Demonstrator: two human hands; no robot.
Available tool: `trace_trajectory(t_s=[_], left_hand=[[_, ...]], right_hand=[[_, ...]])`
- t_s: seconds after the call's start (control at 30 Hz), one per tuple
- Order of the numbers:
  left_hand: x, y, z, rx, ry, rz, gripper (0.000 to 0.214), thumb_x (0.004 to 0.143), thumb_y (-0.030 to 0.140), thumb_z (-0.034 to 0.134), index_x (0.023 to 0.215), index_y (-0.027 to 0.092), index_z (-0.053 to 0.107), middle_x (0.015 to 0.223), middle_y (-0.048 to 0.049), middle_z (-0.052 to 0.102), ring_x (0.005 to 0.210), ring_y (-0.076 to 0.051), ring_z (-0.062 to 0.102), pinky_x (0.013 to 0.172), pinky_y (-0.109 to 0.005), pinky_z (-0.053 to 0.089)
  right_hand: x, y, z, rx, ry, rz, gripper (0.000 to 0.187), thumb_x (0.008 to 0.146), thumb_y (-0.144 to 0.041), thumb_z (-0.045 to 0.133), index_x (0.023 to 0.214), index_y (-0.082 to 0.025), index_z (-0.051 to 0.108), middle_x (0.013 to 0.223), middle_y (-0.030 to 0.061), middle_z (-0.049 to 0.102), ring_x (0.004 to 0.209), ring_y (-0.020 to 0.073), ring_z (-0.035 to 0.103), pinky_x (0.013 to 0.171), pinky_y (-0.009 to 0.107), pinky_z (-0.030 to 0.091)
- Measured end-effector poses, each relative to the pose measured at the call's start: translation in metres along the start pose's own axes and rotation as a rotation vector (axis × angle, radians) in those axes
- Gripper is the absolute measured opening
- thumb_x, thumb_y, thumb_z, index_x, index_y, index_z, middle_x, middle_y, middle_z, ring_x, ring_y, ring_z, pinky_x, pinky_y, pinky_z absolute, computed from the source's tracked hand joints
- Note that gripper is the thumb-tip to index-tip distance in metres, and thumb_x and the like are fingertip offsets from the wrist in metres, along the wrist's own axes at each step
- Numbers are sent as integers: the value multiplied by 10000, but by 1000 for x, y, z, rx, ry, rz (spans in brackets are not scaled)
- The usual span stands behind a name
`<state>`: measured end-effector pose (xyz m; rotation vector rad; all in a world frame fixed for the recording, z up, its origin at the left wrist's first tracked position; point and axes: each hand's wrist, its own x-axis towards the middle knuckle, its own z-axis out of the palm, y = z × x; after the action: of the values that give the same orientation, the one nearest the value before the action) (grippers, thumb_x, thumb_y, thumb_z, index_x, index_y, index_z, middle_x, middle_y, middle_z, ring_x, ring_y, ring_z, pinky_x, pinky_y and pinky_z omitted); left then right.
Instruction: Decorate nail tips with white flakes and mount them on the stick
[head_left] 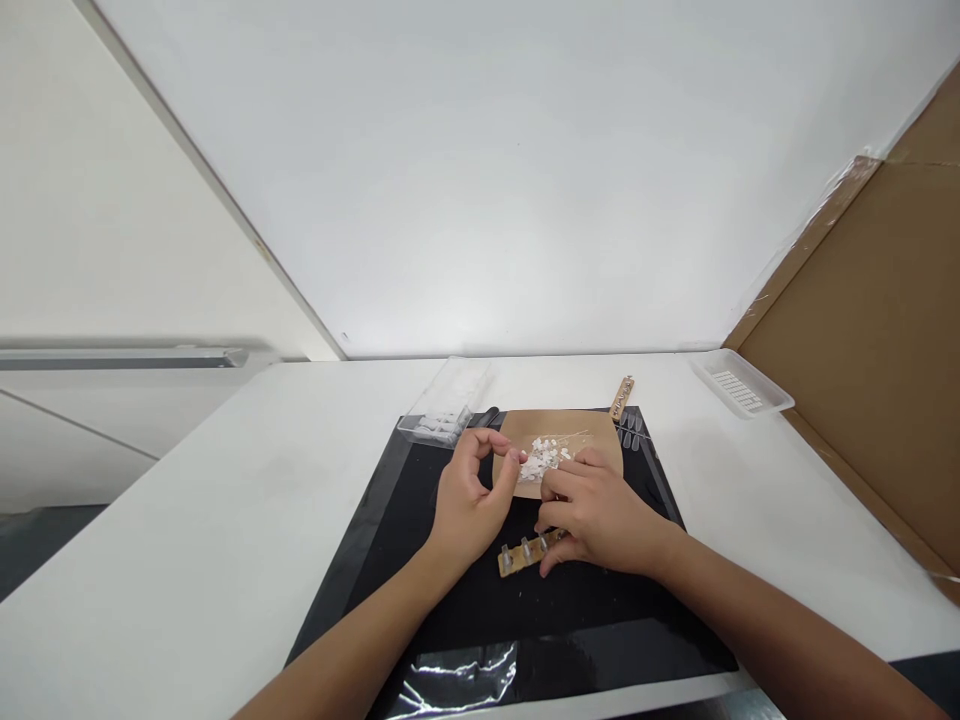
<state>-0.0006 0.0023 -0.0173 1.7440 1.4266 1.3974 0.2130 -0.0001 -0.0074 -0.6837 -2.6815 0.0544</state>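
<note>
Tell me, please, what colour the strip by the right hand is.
The strip is yellowish brown; the head view shows it.

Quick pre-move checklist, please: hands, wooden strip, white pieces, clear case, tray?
1. Right hand at the near wooden strip: ok, thumb and fingers are around its right part.
2. Strip's right end seated properly: cannot tell, the hand hides it.
3. Left hand holding a piece: cannot tell, too small at the fingertips.
4. White pieces within reach: ok, heaped on the brown paper.
5. Clear case fully off the black mat: not ok, it overlaps the far-left corner.
6. Tray off the mat: ok.
</note>
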Motion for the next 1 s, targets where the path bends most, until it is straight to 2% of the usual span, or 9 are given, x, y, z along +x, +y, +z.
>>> trace_trajectory(t_s=[0.1,0.2,0.33,0.43,0.57,0.7,0.83,1.0], left_hand=[[0,0,0,11,9,3,156,970,352,633,1036,229,563,942,-27,719,913,-226,770,832,-349,551],[0,1,0,21,7,7,154,971,352,631,1034,229,564,936,-28,715,907,-227,770,819,-346,551],[0,2,0,13,5,7,152,969,347,633,1038,230,564,943,-29,708,905,-226,772,805,-341,554],[0,2,0,12,7,8,151,966,340,635,1039,230,563,944,-28,698,905,-227,773,803,-343,556],[0,-1,1,17,-1,6,149,973,336,632,1050,231,562,965,-26,688,920,-221,772,824,-344,554],[-1,-1,0,25,-4,4,156,973,342,633,1053,231,557,969,-25,690,923,-221,771,825,-343,554],[-2,1,0,28,-6,3,161,968,344,632,1055,233,553,962,-21,689,918,-221,772,827,-344,554],[-1,0,1,28,-14,-4,161,962,329,638,1058,235,548,964,-24,700,935,-227,765,847,-353,551]], right_hand=[[0,-1,1,-17,-26,6,529,818,-725,778,928,-209,747,925,7,675,872,194,569,855,366,280],[-1,0,1,-22,-39,6,556,849,-754,734,948,-208,742,942,14,677,889,201,577,860,371,285],[-3,3,-2,5,-15,-11,592,892,-779,683,1046,-210,734,998,29,683,909,207,590,857,375,294],[-4,4,-5,55,1,-19,561,890,-737,730,1099,-216,723,1033,28,694,926,201,606,871,372,299],[-4,3,-5,134,-22,-45,418,909,-615,798,1053,-229,727,1098,18,720,983,191,636,899,367,296],[-4,2,-2,197,-45,-61,278,989,-495,763,952,-221,731,1090,7,746,976,174,650,902,362,293],[-4,1,1,211,-49,-67,257,1019,-446,736,927,-206,720,1061,5,760,962,165,655,906,356,303],[-2,0,1,168,-89,-49,284,1007,-474,746,922,-203,730,1023,-6,754,924,151,654,894,354,307]])
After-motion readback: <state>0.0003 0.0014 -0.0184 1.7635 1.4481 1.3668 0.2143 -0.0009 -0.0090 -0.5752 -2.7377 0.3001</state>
